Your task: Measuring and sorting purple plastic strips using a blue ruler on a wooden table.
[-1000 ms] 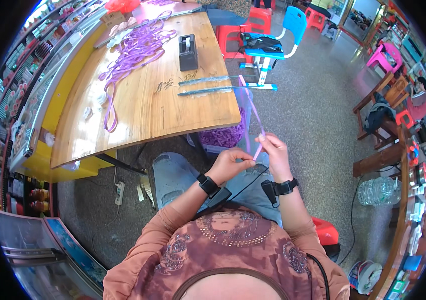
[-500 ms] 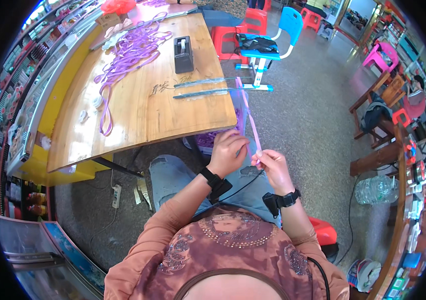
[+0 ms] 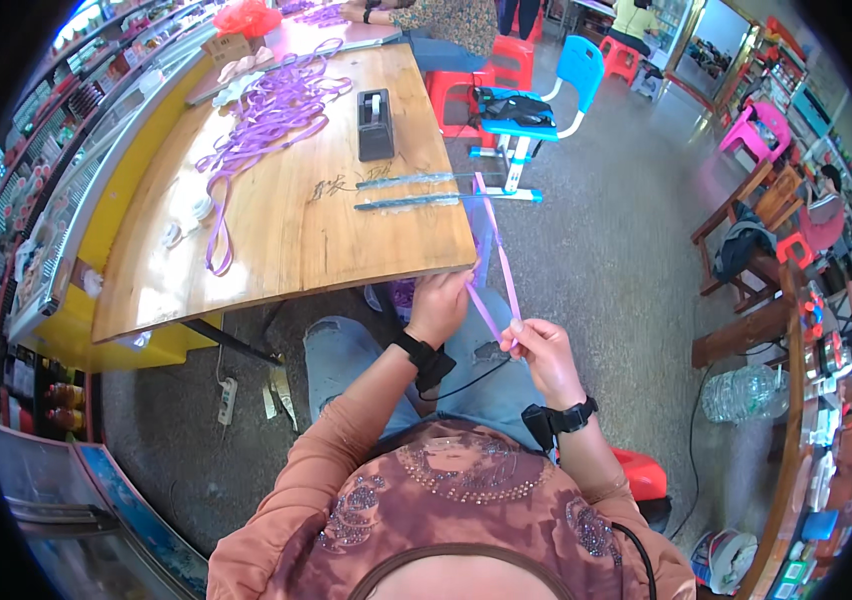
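A purple ribbon hangs from the tip of a thin rod that sticks out past the table's right edge. My right hand, in front of my knees, pinches the ribbon between thumb and fingers. Another stretch of ribbon slants up from there to my left hand. Close under the table corner, the left fingers are closed at the ribbon, their tips partly hidden. Beside the first rod lies a second rod, both fixed to the wooden tabletop with clear tape.
A heap of purple ribbon covers the far tabletop, near a black tape dispenser. White rolls lie at the left. Beyond the table stand a blue chair and red stools. Another person sits at the far end.
My left hand has moved left and slightly down, up against the table corner. A slanting stretch of ribbon now shows between both hands. My right hand has dropped slightly, still pinching the ribbon.
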Motion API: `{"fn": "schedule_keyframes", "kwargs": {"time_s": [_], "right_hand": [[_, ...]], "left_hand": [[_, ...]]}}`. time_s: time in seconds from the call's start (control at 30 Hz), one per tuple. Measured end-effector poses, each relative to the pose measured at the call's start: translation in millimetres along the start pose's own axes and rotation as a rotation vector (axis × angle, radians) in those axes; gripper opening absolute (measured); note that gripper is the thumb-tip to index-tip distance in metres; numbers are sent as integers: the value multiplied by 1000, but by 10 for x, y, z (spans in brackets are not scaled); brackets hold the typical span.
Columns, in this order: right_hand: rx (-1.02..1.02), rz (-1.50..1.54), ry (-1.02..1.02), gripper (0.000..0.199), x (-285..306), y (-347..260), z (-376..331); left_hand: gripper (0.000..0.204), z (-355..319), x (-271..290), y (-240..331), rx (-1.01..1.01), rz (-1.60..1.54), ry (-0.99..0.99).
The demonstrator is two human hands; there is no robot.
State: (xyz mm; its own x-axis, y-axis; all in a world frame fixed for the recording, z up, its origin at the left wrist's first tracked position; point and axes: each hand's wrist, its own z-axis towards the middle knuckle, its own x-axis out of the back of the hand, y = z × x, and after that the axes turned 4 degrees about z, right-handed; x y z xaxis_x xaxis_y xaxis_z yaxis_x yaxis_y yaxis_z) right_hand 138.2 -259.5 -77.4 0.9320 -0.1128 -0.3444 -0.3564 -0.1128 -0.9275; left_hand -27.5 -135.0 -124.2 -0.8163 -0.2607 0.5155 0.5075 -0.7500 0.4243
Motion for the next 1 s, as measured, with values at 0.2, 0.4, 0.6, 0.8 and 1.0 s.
{"fn": "schedule_keyframes", "kwargs": {"time_s": [0.2,0.4,0.6,0.8,1.0], "right_hand": [[-18,-19,-5,23,-47,26,-6],[-62,-2,-4,24,-128,225,-38],[-78,10,37,24,-102,315,-58],[-75,-12,63,25,-42,246,-3],[-35,-69,51,24,11,260,12]], "left_hand": [[42,0,79,34,-19,-63,-102],[34,-152,-118,-105,361,-668,-236],[35,-26,45,-9,931,-1527,-276],[34,131,-207,-179,1057,-1491,-264],[26,213,-298,-364,1083,-1562,-444]]}}
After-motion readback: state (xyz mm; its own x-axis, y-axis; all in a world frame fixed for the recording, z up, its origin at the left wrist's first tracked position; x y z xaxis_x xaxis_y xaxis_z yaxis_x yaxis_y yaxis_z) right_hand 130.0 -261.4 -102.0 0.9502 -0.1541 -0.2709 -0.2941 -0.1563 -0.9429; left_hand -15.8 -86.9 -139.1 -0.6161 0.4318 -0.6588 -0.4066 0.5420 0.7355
